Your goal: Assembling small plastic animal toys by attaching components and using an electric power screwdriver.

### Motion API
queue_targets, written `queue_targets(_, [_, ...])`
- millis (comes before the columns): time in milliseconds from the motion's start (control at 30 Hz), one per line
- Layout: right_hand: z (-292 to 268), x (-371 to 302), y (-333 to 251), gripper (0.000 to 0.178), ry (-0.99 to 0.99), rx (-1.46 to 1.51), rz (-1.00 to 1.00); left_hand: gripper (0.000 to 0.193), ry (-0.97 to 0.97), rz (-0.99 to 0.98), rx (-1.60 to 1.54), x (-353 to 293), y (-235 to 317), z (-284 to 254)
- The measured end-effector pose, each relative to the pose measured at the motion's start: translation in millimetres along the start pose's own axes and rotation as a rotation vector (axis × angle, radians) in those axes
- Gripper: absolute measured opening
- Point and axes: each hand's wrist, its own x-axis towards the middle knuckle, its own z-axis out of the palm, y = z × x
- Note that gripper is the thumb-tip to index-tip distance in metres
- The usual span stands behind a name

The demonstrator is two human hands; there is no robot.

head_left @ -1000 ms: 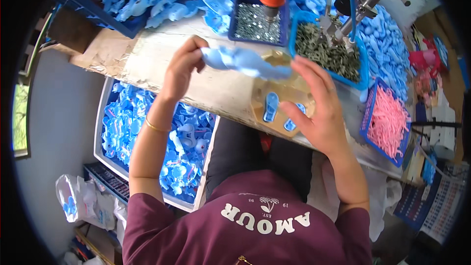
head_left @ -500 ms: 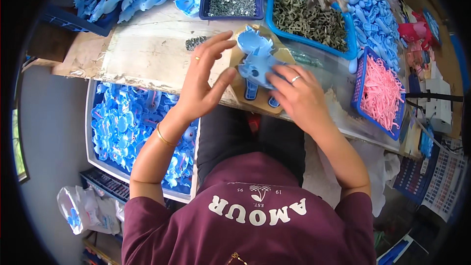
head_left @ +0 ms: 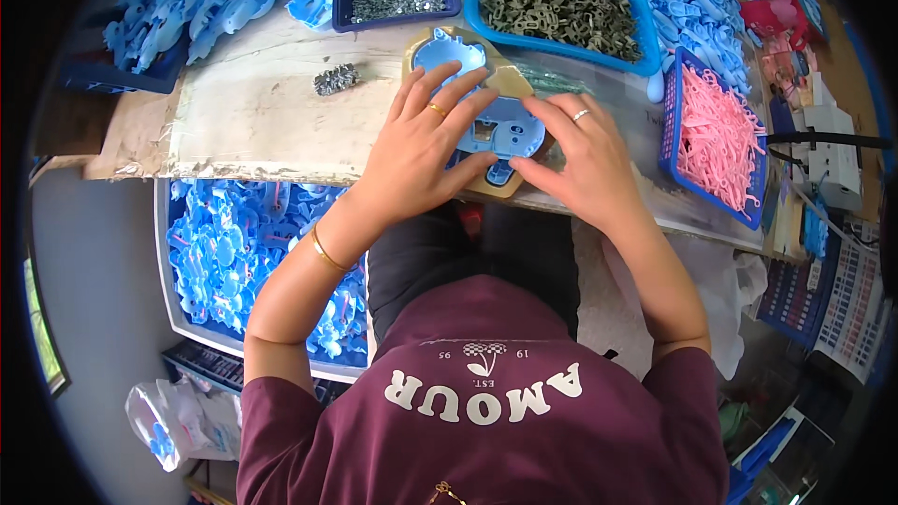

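A light blue plastic shell (head_left: 513,127) lies in a tan, board-like holder (head_left: 418,41) at the table's front edge, its hollow face up. My left hand (head_left: 421,145) reaches over the left part of the shell with fingers stretched and apart, partly covering it. Its thumb lies at the shell's near side. My right hand (head_left: 589,154) grips the shell's right end between thumb and fingers. Below the shell, a dark blue-lined slot (head_left: 500,172) shows in the holder. To the left lies a small pile of metal screws (head_left: 337,79).
Behind the holder stand a dark blue tray (head_left: 348,17) of small metal parts and a bright blue tray (head_left: 645,58) of dark clips. A basket (head_left: 670,122) of pink strips is at the right. Below the table's left side, a bin (head_left: 170,295) holds blue parts.
My left hand has come down over the shell from the left. My right hand has shifted to its right end. The shell now lies lower in the holder. The whole view has shifted slightly.
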Motion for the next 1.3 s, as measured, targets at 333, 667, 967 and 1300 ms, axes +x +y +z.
queue_targets(333, [1.8, 0.4, -9.4, 0.057, 0.019, -0.206, 0.011, 0.056, -0.030, 0.017, -0.009, 8.1, 4.8, 7.6])
queue_targets(667, [1.0, 0.5, -14.9, 0.057, -0.028, -0.203, 0.066, 0.053, -0.003, 0.053, 0.042, 10.4, 7.2, 4.9])
queue_targets(967, [1.9, 0.3, -19.7, 0.057, -0.022, -0.352, 0.036, 0.054, -0.026, 0.059, 0.064, 13.5, 5.8, 3.4])
queue_targets(1300, [6.9, -3.9, -15.1, 0.058, 0.011, -0.272, 0.032, 0.055, -0.021, 0.049, 0.036, 13.0, 2.6, 2.7])
